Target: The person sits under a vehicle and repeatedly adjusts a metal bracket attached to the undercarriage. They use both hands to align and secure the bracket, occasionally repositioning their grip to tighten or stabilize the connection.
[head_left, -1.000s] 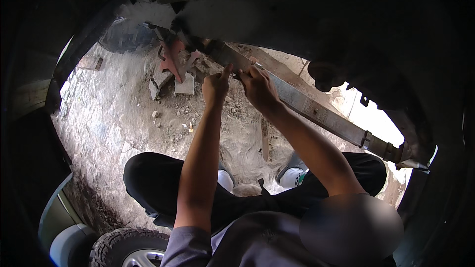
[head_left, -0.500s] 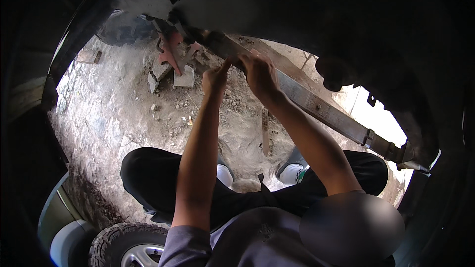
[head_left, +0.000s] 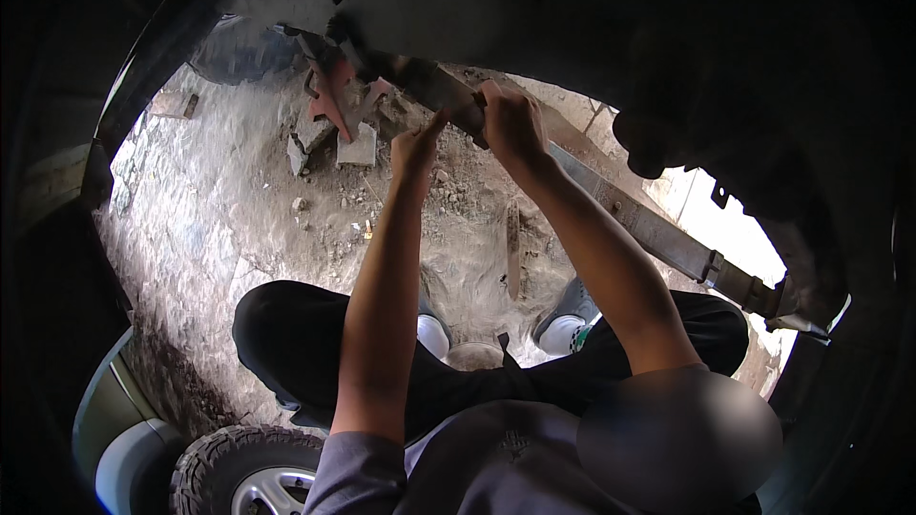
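Note:
A long grey metal drive shaft point(head_left: 611, 207) runs slantwise under the dark vehicle, from the upper left down to a joint point(head_left: 749, 288) at the right. My right hand point(head_left: 513, 124) is closed around the shaft's middle stretch, knuckles toward the far side. Close by on the left, my left hand point(head_left: 414, 151) is closed, its thumb stretched up along the near edge of the shaft. What its fingers hold, if anything, is hidden. The part of the shaft between and beyond my hands lies in shadow.
A red metal stand point(head_left: 330, 100) rises at the far left beside a pale stone block point(head_left: 358, 146). Rubble and a flat strip point(head_left: 513, 253) lie on the dirt floor point(head_left: 219, 191). A tyre point(head_left: 224, 467) stands at the lower left. Dark underbody hangs overhead.
My right hand has shifted a little to the right along the shaft and turned more upright. My left hand has stayed almost in place.

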`<act>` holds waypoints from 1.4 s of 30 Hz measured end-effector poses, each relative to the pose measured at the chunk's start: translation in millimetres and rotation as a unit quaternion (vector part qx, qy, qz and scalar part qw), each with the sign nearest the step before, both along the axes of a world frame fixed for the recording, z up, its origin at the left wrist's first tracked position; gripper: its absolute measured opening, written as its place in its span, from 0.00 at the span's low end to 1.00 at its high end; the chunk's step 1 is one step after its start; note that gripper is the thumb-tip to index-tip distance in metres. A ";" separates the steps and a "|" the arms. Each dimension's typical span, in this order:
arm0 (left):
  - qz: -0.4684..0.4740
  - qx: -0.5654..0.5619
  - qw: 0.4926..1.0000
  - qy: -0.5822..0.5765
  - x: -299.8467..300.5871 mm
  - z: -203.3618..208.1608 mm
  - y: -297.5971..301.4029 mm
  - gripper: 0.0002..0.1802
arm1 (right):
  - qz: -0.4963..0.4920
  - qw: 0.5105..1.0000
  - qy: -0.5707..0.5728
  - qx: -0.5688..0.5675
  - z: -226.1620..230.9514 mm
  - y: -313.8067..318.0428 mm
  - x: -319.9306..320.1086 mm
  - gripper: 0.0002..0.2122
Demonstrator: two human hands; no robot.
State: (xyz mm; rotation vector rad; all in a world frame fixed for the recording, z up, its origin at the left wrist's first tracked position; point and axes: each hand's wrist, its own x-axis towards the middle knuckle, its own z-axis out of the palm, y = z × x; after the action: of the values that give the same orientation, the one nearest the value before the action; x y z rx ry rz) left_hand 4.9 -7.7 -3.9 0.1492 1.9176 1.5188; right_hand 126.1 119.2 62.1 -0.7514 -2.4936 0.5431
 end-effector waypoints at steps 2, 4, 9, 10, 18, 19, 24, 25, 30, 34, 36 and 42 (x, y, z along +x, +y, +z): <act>0.005 -0.005 1.000 0.008 5.1 -0.4 -0.1 0.36 | 0.021 0.998 0.008 0.056 -13.3 -10.4 7.0 0.06; 0.002 -0.005 1.000 0.004 4.3 -1.7 3.3 0.35 | 0.040 0.996 0.023 0.075 -19.8 -11.6 11.2 0.06; 0.000 0.002 1.000 -0.017 -1.1 -5.7 1.2 0.33 | -0.002 1.000 -0.012 0.016 -0.6 -3.1 2.4 0.05; 0.003 -0.012 1.000 0.005 0.5 -4.2 3.8 0.33 | 0.003 0.999 -0.005 0.051 -6.4 -6.1 5.0 0.05; -0.032 -0.020 0.999 0.025 3.1 9.0 6.7 0.30 | -0.016 0.998 -0.012 0.052 -14.4 1.7 0.7 0.04; -0.027 -0.046 0.997 0.061 3.8 10.1 7.8 0.31 | -0.025 0.998 -0.023 0.046 -11.2 -1.4 0.5 0.04; -0.038 -0.095 0.988 0.118 0.8 8.0 11.9 0.33 | 0.020 0.998 0.007 0.051 -24.3 2.6 8.8 0.06; -0.060 -0.102 0.989 0.091 -0.2 7.7 7.5 0.33 | 0.008 0.999 -0.002 0.049 -14.1 1.9 2.4 0.06; -0.042 -0.099 0.990 0.089 4.8 13.1 9.6 0.34 | 0.059 0.993 -0.068 0.077 -19.8 -20.1 13.6 0.08; -0.026 -0.052 0.995 0.086 4.2 11.3 7.8 0.35 | 0.064 0.990 -0.074 0.097 -5.2 -25.6 9.7 0.09; -0.029 -0.066 0.995 0.075 3.7 9.5 11.5 0.36 | 0.057 0.986 -0.081 0.137 -7.1 -35.0 6.6 0.10; -0.051 -0.075 0.994 0.066 -4.2 1.1 7.5 0.37 | 0.051 0.988 -0.127 0.076 7.9 -35.4 9.3 0.10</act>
State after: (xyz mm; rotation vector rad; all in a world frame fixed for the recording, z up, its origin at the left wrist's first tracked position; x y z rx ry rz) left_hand 0.7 -0.2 -2.8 0.2821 2.0865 1.3222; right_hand 135.4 83.7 70.0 -0.6727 -2.7832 0.3006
